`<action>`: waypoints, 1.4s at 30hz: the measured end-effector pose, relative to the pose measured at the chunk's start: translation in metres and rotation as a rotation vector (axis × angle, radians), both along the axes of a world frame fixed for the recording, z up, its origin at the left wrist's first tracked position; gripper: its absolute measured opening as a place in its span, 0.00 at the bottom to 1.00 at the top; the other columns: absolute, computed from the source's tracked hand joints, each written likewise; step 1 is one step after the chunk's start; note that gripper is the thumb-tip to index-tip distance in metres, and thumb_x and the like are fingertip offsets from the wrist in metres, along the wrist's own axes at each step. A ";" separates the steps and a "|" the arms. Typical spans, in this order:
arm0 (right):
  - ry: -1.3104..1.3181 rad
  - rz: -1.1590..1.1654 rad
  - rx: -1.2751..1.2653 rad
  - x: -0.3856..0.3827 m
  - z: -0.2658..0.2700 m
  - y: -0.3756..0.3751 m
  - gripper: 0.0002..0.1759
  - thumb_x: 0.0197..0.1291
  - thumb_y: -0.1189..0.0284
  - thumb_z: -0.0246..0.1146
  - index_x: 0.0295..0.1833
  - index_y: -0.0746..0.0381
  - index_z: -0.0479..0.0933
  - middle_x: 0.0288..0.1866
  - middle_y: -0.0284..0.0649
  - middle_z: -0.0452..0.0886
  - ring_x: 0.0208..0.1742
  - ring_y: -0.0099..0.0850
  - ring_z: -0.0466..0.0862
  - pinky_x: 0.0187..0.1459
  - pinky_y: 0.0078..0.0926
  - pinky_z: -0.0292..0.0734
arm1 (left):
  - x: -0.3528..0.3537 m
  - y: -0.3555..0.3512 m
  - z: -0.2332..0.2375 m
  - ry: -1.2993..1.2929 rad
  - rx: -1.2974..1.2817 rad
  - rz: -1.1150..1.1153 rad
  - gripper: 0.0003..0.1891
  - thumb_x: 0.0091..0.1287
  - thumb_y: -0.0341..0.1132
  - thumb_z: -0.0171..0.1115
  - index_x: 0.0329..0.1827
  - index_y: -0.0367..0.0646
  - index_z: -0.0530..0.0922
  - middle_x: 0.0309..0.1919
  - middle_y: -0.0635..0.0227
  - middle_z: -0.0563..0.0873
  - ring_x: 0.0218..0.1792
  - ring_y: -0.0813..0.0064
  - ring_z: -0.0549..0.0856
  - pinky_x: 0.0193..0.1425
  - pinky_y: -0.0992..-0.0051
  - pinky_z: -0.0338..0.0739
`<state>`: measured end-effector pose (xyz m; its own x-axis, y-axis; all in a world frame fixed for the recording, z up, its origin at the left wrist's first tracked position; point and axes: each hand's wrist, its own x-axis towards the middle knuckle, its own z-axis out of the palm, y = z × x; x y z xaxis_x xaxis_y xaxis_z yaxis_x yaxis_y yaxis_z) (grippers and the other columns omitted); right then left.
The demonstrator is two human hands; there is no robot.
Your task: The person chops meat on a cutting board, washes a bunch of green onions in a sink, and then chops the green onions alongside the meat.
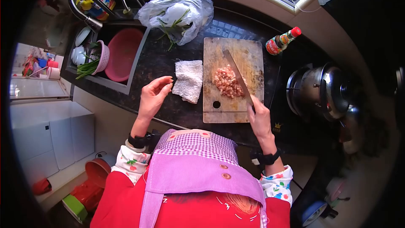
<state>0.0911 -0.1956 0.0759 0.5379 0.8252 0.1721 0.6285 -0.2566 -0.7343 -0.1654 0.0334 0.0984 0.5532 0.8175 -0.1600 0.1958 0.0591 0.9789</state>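
My right hand (260, 120) is closed around the handle of a kitchen knife (237, 72). The long blade lies across chopped pink meat (228, 82), which is heaped in the middle of a worn wooden cutting board (211, 52). Loosely curled, with a gap between thumb and fingers, my left hand (155, 94) hovers at the counter's front edge and shows nothing in its grasp. Just right of its fingertips lies a folded white cloth (188, 80), beside the board's left edge.
A sink at left holds a pink basin (123, 55) and a colander (102, 57) with green stalks. Behind the cloth sits a plastic bag (177, 12) of greens. A red-capped bottle (283, 41) stands right of the board, near a metal pot (322, 90) on the stove.
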 end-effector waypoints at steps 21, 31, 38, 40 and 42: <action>-0.143 -0.188 0.044 0.032 -0.024 -0.031 0.22 0.63 0.75 0.62 0.63 0.62 0.74 0.38 0.48 0.80 0.40 0.46 0.83 0.42 0.40 0.77 | -0.005 -0.024 0.034 0.107 -0.009 0.060 0.14 0.69 0.31 0.63 0.56 0.36 0.80 0.43 0.69 0.87 0.39 0.85 0.83 0.45 0.84 0.79; -0.535 -0.205 -0.155 -0.033 -0.031 0.009 0.23 0.59 0.76 0.65 0.61 0.63 0.76 0.46 0.46 0.74 0.50 0.44 0.75 0.54 0.38 0.71 | -0.043 0.010 0.023 0.005 -0.015 0.118 0.14 0.70 0.29 0.62 0.57 0.36 0.80 0.45 0.68 0.87 0.39 0.85 0.83 0.45 0.84 0.78; -0.241 0.120 -0.214 -0.102 -0.039 0.115 0.18 0.57 0.70 0.67 0.51 0.66 0.76 0.47 0.47 0.77 0.50 0.45 0.78 0.50 0.40 0.75 | -0.069 0.061 0.012 -0.028 -0.054 0.020 0.15 0.68 0.27 0.63 0.58 0.37 0.79 0.46 0.71 0.85 0.44 0.86 0.82 0.49 0.83 0.78; -0.321 0.112 -0.334 -0.116 -0.040 0.147 0.16 0.55 0.70 0.67 0.46 0.65 0.75 0.46 0.48 0.77 0.49 0.46 0.78 0.47 0.42 0.76 | -0.091 0.084 0.006 -0.023 -0.080 0.041 0.16 0.68 0.27 0.64 0.58 0.37 0.79 0.47 0.71 0.85 0.44 0.86 0.82 0.51 0.83 0.78; -0.278 0.084 -0.408 -0.115 -0.080 0.167 0.10 0.53 0.74 0.64 0.39 0.64 0.74 0.42 0.49 0.79 0.45 0.48 0.80 0.44 0.46 0.77 | -0.117 0.108 0.004 -0.049 -0.090 0.091 0.16 0.68 0.27 0.63 0.58 0.37 0.78 0.47 0.71 0.85 0.44 0.86 0.82 0.51 0.83 0.78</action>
<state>-0.0242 -0.0282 -0.0039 0.4468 0.8934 -0.0464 0.8167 -0.4285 -0.3865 -0.2825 0.1412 0.1021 0.4862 0.8484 -0.2094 0.1380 0.1621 0.9771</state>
